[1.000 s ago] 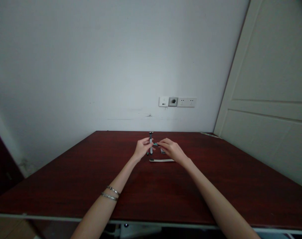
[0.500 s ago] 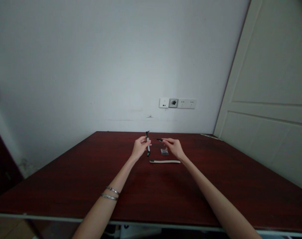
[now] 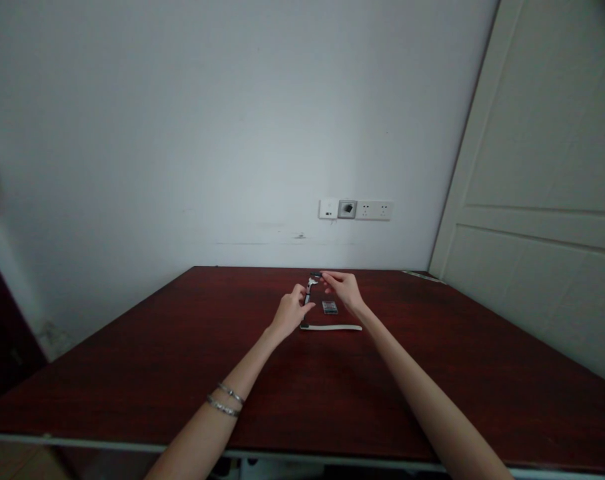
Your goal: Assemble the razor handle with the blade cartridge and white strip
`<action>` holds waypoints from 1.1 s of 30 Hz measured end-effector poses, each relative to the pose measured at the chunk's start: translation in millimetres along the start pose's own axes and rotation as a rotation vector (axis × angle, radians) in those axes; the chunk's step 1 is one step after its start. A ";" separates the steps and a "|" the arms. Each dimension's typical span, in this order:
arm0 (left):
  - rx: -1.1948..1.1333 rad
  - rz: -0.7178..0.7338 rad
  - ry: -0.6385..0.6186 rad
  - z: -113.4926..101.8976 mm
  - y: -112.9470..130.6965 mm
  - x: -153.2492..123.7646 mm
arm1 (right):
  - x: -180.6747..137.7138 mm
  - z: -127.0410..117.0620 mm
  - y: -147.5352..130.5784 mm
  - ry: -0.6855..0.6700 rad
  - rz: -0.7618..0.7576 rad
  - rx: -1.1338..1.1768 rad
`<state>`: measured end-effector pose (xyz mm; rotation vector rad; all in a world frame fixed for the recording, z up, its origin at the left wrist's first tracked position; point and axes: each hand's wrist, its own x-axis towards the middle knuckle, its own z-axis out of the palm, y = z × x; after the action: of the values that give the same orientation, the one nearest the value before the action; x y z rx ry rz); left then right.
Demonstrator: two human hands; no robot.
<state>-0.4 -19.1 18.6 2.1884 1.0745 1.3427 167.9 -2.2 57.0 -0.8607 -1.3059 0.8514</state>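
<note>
My left hand point(image 3: 288, 313) is closed on a slim white strap piece with dark ends point(image 3: 308, 294) and holds it upright above the dark red table point(image 3: 302, 387). My right hand point(image 3: 346, 291) pinches a small dark pin-like tool point(image 3: 316, 275), whose tip meets the top end of the strap piece. Just in front of both hands a second white strap point(image 3: 332, 327) lies flat on the table. A small clear box point(image 3: 329, 307) sits between it and my right hand. Two thin bracelets point(image 3: 224, 400) circle my left wrist.
A white wall with a row of sockets point(image 3: 355, 210) rises behind the table. A pale door point(image 3: 542, 200) stands at the right, close to the table's right edge. The table's near edge point(image 3: 302, 460) runs along the bottom of the view.
My left hand has shifted right and lower with the strap piece. My right hand has brought the dark tool left until it meets the strap's top end. The flat strap and box have stayed put.
</note>
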 end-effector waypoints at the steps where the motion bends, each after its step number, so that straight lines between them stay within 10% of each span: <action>1: 0.047 0.017 0.007 0.6 2.3 -1.2 | -1.2 0.3 0.2 -0.005 0.008 0.012; 33: 0.149 0.035 0.111 11.4 12.6 -6.8 | -12.3 1.8 -4.8 -0.062 0.010 0.036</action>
<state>13.1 -31.4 17.0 2.2710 1.2184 1.4568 165.4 -15.3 56.1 -0.8192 -1.3375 0.9132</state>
